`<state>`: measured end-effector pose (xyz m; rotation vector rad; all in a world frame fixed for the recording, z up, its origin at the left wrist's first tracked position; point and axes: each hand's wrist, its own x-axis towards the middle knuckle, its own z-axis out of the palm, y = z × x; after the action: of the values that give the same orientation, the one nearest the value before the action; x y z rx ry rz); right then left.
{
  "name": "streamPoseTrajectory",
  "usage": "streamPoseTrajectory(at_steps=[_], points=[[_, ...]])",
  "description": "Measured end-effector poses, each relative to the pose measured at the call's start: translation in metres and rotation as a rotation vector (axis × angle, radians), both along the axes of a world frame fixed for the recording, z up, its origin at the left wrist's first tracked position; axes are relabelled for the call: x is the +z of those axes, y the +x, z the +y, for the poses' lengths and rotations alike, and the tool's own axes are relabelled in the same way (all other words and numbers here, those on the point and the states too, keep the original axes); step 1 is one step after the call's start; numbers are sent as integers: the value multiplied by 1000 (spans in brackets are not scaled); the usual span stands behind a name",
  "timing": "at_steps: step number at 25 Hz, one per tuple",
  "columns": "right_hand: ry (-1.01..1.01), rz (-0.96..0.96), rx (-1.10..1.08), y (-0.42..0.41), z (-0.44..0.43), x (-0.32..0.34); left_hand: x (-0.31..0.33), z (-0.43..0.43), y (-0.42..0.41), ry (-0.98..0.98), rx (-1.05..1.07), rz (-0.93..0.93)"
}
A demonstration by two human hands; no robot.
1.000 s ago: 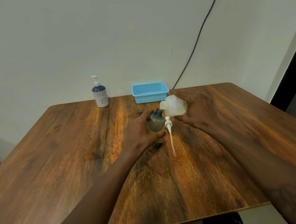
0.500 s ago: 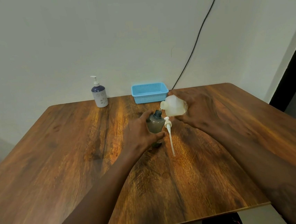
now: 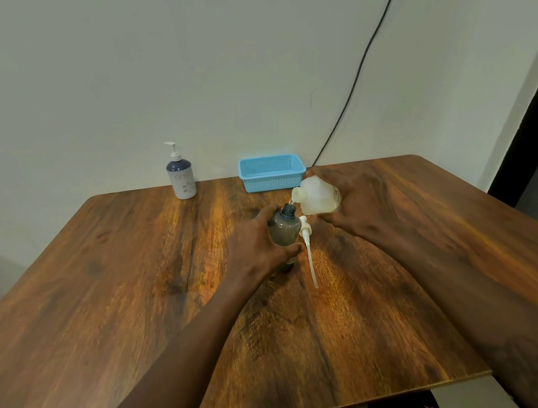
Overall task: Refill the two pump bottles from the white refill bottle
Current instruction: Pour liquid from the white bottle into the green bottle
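The white refill bottle [image 3: 318,197] is tipped sideways, its neck just above the open mouth of the grey pump bottle [image 3: 285,232]. The right hand [image 3: 358,203] grasps it from the far side. The left hand [image 3: 253,244] is wrapped round the grey pump bottle, which stands upright on the counter [image 3: 121,284]. Its removed pump [image 3: 308,249] lies just right of it. Behind the grey pump bottle sits a blue basket [image 3: 271,174]. Farther behind and to its left stands the blue-and-white pump bottle [image 3: 182,179].

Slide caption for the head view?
Right hand tips white refill bottle into grey bottle steadied by left hand; removed pump lies beside it.
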<state>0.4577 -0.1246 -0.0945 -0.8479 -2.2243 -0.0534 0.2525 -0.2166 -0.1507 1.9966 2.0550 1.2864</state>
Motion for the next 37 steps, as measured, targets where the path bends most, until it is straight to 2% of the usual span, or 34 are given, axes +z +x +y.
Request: streamPoseTrajectory(at_steps=[15, 22, 27, 37], points=[[111, -19, -60, 1, -3, 4, 0, -1, 1, 8, -29, -16], [21, 31, -41, 2, -2, -1, 0, -1, 1, 17, -26, -8], [99, -16, -72, 3, -2, 3, 0, -1, 2, 24, -30, -11], [126, -15, -76, 4, 0, 3, 0, -2, 2, 21, -42, -14]])
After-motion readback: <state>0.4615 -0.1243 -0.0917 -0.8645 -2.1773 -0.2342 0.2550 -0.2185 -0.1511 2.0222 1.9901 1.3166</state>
